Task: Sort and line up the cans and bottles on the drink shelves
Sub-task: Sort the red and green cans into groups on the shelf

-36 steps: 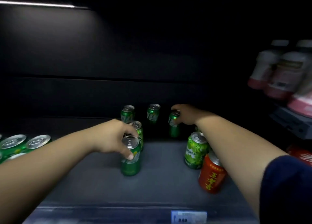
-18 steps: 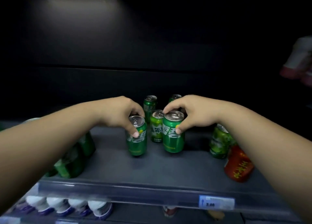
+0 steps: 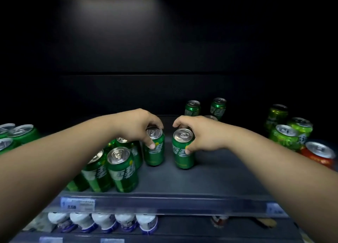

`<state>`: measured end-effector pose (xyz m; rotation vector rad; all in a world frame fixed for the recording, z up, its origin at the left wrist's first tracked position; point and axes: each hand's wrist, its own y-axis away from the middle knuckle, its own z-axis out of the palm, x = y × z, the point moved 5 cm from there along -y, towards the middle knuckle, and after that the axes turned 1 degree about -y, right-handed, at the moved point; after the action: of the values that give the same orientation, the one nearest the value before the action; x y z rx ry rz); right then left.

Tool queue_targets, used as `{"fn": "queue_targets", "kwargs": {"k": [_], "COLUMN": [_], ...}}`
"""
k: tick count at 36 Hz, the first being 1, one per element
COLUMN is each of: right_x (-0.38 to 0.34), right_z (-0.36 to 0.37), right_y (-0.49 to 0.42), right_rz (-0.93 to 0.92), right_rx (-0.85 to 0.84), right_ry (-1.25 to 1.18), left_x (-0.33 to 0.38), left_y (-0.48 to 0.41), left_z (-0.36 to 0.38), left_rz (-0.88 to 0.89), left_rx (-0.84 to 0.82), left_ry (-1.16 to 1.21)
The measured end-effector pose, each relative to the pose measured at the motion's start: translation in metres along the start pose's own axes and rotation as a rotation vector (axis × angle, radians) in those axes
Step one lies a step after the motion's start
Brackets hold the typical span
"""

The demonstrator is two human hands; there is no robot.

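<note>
Hands work a dim drink shelf as two matching cans come forward toward the front rail. The left hand grips a green can from above, thumb down the label and fingers curled over the rim. The right hand holds a second green can the same way. Both cans stand upright on the shelf, roughly halfway back from the front rail, with a clear gap between them. Half a second ago the pair stood nearly side by side. Now they are parted, and the left hand's can sits just beside a group of green cans that reaches from there down to the front rail. A second ago the right hand was stretched far back from the front rail to fetch its can. The shift suggests the strays are being gathered into the green rows, with the right hand's can yet to join them. Two more green cans wait farthest from the front rail, while lighter green cans and a red can crowd toward its right end. White bottles line the level below the front rail.
</note>
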<state>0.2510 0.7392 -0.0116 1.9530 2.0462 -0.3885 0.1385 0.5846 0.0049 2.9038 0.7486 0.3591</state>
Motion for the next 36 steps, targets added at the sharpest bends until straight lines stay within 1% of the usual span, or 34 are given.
{"fn": "queue_targets", "kwargs": {"k": [5, 11, 17, 21, 27, 31, 34, 36], "right_x": [-0.009, -0.022, -0.023, -0.017, -0.016, -0.015, -0.008, 0.003], "right_z": [0.012, 0.022, 0.026, 0.030, 0.033, 0.027, 0.006, -0.013], "right_y": [-0.006, -0.007, -0.005, -0.003, 0.000, 0.003, 0.006, 0.009], "right_rz": [0.042, 0.069, 0.123, 0.180, 0.173, 0.126, 0.090, 0.100], "right_rx": [0.003, 0.017, 0.033, 0.035, 0.034, 0.001, 0.042, 0.093], "right_ry": [-0.017, -0.033, -0.035, -0.059, -0.065, -0.093, -0.106, -0.155], "left_x": [-0.011, -0.016, -0.016, -0.013, -0.009, -0.007, 0.003, 0.011], "left_y": [0.005, 0.008, 0.009, 0.007, 0.005, -0.006, -0.018, -0.029], "left_z": [0.009, 0.013, 0.016, 0.020, 0.017, 0.012, 0.002, -0.005], "left_rz": [0.048, 0.131, 0.175, 0.188, 0.217, 0.223, 0.227, 0.226], "left_rx": [-0.019, 0.002, -0.026, -0.011, -0.022, -0.045, 0.011, 0.065], "left_ry": [0.040, 0.054, 0.072, 0.031, -0.010, 0.048, 0.108, 0.079]}}
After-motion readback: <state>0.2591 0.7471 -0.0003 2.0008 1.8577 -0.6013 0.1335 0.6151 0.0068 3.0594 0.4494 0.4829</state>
